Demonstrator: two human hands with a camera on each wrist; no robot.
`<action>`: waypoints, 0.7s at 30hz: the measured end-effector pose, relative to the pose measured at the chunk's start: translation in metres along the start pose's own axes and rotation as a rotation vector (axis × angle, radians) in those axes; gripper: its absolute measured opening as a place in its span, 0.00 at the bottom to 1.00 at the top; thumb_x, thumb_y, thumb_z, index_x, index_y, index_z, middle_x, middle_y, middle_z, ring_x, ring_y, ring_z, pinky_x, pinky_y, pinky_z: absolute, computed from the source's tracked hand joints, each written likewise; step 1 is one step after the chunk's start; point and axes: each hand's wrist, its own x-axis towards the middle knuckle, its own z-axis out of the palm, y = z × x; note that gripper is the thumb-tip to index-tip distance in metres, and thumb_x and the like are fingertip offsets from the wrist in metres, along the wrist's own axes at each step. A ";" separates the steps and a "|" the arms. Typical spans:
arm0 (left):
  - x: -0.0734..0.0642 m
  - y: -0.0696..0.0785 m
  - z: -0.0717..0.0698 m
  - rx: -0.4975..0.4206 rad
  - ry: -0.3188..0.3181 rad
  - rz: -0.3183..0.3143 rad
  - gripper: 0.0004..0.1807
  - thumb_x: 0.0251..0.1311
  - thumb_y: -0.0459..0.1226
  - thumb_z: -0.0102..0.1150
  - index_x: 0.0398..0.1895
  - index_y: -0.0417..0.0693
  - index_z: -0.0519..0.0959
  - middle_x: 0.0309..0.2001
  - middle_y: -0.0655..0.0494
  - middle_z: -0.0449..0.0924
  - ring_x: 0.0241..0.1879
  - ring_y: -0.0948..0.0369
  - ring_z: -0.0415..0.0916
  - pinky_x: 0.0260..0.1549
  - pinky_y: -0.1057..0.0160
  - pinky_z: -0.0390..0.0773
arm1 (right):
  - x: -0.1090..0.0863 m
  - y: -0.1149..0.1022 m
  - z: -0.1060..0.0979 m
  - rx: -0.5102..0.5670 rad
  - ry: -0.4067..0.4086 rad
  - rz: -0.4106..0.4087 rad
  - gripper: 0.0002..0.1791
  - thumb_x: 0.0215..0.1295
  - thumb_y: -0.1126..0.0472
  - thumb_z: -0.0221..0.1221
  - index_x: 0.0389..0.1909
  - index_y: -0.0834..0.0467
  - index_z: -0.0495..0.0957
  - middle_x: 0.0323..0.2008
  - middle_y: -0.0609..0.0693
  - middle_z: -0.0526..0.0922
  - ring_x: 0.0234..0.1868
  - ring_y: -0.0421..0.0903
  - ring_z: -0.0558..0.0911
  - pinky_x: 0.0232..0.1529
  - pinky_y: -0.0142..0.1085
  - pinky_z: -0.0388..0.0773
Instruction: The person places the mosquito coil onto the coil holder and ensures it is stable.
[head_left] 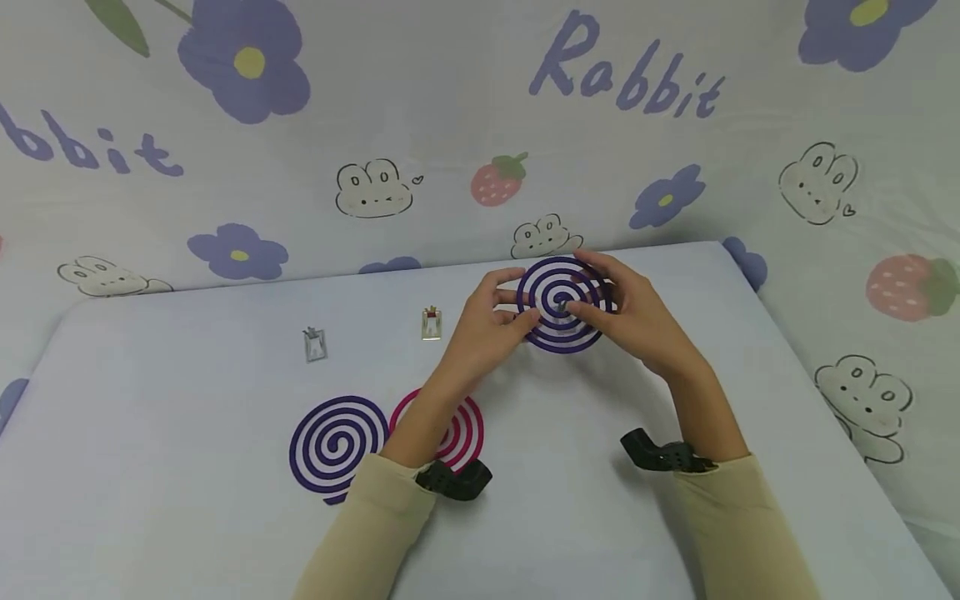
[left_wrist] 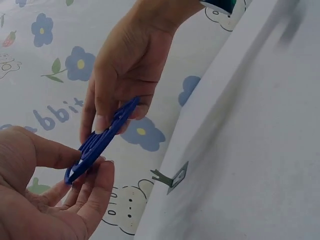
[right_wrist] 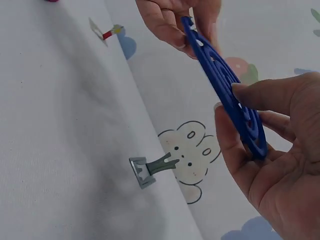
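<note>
Above the back right of the table, my left hand (head_left: 483, 323) and right hand (head_left: 641, 315) hold a purple mosquito coil (head_left: 561, 297) between them. Thumb and fingers of the left hand pinch one edge of the coil (left_wrist: 86, 159). On the opposite side, the right hand (right_wrist: 285, 135) grips it with the thumb on its face and fingers behind. Both wrist views show the coil edge-on and tilted. A small metal coil stand (right_wrist: 143, 171) with an upright forked prong sits on the table below, mostly hidden behind the coil in the head view.
Two more metal stands lie at the back, a silver one (head_left: 316, 344) and one with a red part (head_left: 431, 324). Another purple coil (head_left: 294, 450) lies front left, beside a pink coil (head_left: 478, 425) partly covered by the left forearm. Patterned cloth hangs behind the table (head_left: 187, 350).
</note>
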 end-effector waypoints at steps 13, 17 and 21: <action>0.016 0.004 0.008 -0.045 0.034 0.003 0.27 0.74 0.37 0.62 0.74 0.51 0.69 0.63 0.44 0.78 0.55 0.51 0.87 0.47 0.59 0.91 | 0.010 0.009 0.002 0.052 0.130 0.048 0.35 0.74 0.61 0.65 0.79 0.52 0.67 0.73 0.59 0.76 0.72 0.58 0.78 0.73 0.55 0.75; 0.021 0.002 0.012 -0.057 0.061 -0.025 0.27 0.74 0.37 0.63 0.74 0.53 0.70 0.61 0.44 0.80 0.54 0.51 0.87 0.46 0.59 0.91 | 0.012 0.011 0.003 0.070 0.145 0.081 0.38 0.73 0.60 0.66 0.81 0.49 0.63 0.72 0.62 0.76 0.70 0.61 0.80 0.71 0.56 0.77; 0.025 -0.001 0.014 -0.073 0.099 -0.053 0.26 0.74 0.37 0.63 0.73 0.55 0.72 0.59 0.45 0.82 0.52 0.53 0.87 0.45 0.60 0.91 | 0.016 0.011 0.005 0.115 0.150 0.131 0.40 0.72 0.59 0.67 0.81 0.52 0.61 0.70 0.64 0.78 0.69 0.61 0.80 0.71 0.57 0.77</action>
